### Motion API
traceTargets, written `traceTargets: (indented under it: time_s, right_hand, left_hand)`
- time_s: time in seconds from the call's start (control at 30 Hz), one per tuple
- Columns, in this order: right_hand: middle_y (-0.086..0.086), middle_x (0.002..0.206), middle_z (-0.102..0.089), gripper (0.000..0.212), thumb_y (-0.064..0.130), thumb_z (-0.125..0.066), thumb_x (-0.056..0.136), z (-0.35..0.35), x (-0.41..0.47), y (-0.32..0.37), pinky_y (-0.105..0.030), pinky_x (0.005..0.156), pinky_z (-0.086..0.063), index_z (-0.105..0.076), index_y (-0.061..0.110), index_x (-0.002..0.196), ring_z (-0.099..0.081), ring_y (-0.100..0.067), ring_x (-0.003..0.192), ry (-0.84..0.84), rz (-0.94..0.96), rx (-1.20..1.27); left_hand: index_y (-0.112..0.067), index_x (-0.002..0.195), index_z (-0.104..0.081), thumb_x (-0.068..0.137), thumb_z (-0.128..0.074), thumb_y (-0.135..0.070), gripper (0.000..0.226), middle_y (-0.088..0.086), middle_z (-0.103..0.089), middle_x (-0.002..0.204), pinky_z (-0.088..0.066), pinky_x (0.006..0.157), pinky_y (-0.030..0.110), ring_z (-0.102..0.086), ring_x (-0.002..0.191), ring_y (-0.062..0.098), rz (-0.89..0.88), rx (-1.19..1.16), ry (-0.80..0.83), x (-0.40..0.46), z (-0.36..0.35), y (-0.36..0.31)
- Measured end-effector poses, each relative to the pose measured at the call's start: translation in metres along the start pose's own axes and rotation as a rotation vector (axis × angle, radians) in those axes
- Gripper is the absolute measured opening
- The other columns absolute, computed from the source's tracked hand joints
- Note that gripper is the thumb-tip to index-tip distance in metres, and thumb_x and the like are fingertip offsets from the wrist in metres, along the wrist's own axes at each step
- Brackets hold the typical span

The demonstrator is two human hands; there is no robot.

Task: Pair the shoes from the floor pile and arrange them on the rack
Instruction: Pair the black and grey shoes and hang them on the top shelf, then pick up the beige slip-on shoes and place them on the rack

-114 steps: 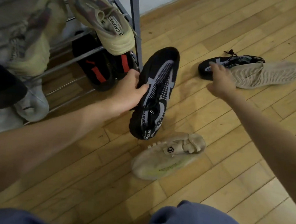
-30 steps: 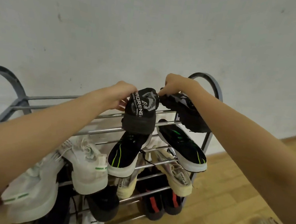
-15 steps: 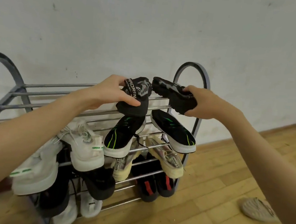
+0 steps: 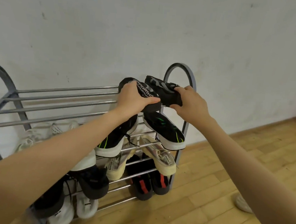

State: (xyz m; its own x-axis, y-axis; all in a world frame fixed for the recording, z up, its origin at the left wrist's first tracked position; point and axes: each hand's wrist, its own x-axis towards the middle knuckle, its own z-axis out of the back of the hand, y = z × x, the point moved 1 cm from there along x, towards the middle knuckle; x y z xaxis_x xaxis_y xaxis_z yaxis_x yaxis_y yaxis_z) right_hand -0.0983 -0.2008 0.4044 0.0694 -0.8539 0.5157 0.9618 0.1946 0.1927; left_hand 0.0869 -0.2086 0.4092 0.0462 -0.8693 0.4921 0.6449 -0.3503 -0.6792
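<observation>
Shoes sit side by side on the rack's (image 4: pixel 63 92) top rails: your left hand (image 4: pixel 133 99) grips one black shoe (image 4: pixel 146 91), your right hand (image 4: pixel 190 102) its mate (image 4: pixel 162 88), heels toward you

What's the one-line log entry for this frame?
phase: placing pair | left hand: holds black shoe | right hand: holds second shoe | site: rack top tier, right end | floor: one pale shoe
</observation>
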Motion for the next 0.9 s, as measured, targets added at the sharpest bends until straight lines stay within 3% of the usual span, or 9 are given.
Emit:
traceTargets:
  time_s: [0.13, 0.2, 0.27, 0.33, 0.47, 0.6, 0.7, 0.9]
  right_hand:
    - [-0.010, 0.136, -0.047, 0.058, 0.021, -0.060, 0.091, -0.010, -0.020, -0.006, -0.038, 0.080, -0.050, -0.035, 0.017, 0.144, -0.053, -0.030, 0.115, -0.148, 0.055, -0.011]
    - [-0.010, 0.137, -0.044, 0.057, 0.015, -0.058, 0.091, -0.018, -0.038, -0.014, -0.035, 0.080, -0.050, -0.034, 0.015, 0.143, -0.051, -0.028, 0.117, -0.212, 0.041, 0.046]
    - [-0.010, 0.136, -0.044, 0.054, 0.012, -0.057, 0.090, -0.031, -0.064, -0.028, -0.035, 0.083, -0.050, -0.037, 0.012, 0.141, -0.049, -0.026, 0.119, -0.222, 0.029, 0.101]
    - [-0.011, 0.135, -0.043, 0.051, 0.009, -0.056, 0.090, -0.049, -0.097, -0.047, -0.035, 0.083, -0.052, -0.039, 0.009, 0.138, -0.051, -0.025, 0.119, -0.170, 0.030, 0.136]
    - [-0.014, 0.134, -0.042, 0.051, 0.005, -0.057, 0.086, -0.090, -0.175, -0.095, -0.039, 0.080, -0.052, -0.042, 0.006, 0.134, -0.054, -0.030, 0.112, 0.036, -0.014, 0.098]
    - [-0.020, 0.134, -0.039, 0.057, 0.003, -0.059, 0.084, -0.117, -0.250, -0.148, -0.042, 0.087, -0.047, -0.038, 0.000, 0.137, -0.052, -0.038, 0.108, 0.265, -0.162, 0.068]
    - [-0.022, 0.137, -0.034, 0.064, 0.008, -0.060, 0.086, -0.136, -0.298, -0.187, -0.042, 0.097, -0.040, -0.029, 0.000, 0.142, -0.042, -0.039, 0.121, 0.436, -0.327, 0.028]
    - [-0.026, 0.141, -0.026, 0.072, 0.019, -0.059, 0.089, -0.164, -0.365, -0.242, -0.041, 0.104, -0.036, -0.019, 0.002, 0.147, -0.034, -0.040, 0.131, 0.730, -0.577, -0.039]
  left_hand:
    - [-0.010, 0.125, -0.047, 0.070, -0.076, -0.049, 0.073, 0.005, -0.057, 0.123, -0.044, 0.090, 0.029, -0.054, 0.113, 0.019, -0.021, 0.007, -0.009, -0.015, -0.001, 0.004]
    - [-0.009, 0.129, -0.041, 0.078, -0.070, -0.043, 0.068, 0.006, -0.051, 0.128, -0.041, 0.097, 0.029, -0.048, 0.118, 0.019, -0.060, 0.036, -0.119, -0.036, -0.004, 0.006]
    - [-0.008, 0.126, -0.044, 0.082, -0.064, -0.035, 0.055, 0.008, -0.049, 0.125, -0.039, 0.098, 0.027, -0.047, 0.115, 0.018, -0.153, 0.073, -0.283, -0.062, -0.009, 0.009]
    - [-0.007, 0.115, -0.049, 0.084, -0.060, -0.026, 0.038, 0.009, -0.051, 0.114, -0.041, 0.089, 0.023, -0.049, 0.103, 0.016, -0.281, 0.058, -0.309, -0.089, -0.020, 0.014]
    - [-0.004, 0.103, -0.053, 0.083, -0.058, -0.013, 0.022, 0.009, -0.054, 0.098, -0.045, 0.076, 0.029, -0.052, 0.088, 0.019, -0.476, 0.075, 0.054, -0.140, -0.058, 0.031]
    - [-0.006, 0.104, -0.053, 0.082, -0.059, -0.009, 0.022, 0.006, -0.055, 0.102, -0.043, 0.081, 0.027, -0.053, 0.093, 0.019, -0.544, 0.148, 0.396, -0.181, -0.106, 0.048]
    - [-0.009, 0.112, -0.051, 0.087, -0.056, -0.016, 0.027, 0.004, -0.051, 0.112, -0.039, 0.087, 0.024, -0.050, 0.103, 0.017, -0.521, 0.197, 0.612, -0.205, -0.148, 0.057]
    - [-0.008, 0.126, -0.041, 0.087, -0.059, -0.032, 0.049, 0.011, -0.044, 0.127, -0.039, 0.096, 0.036, -0.043, 0.120, 0.029, -0.381, 0.413, 1.178, -0.263, -0.230, 0.087]
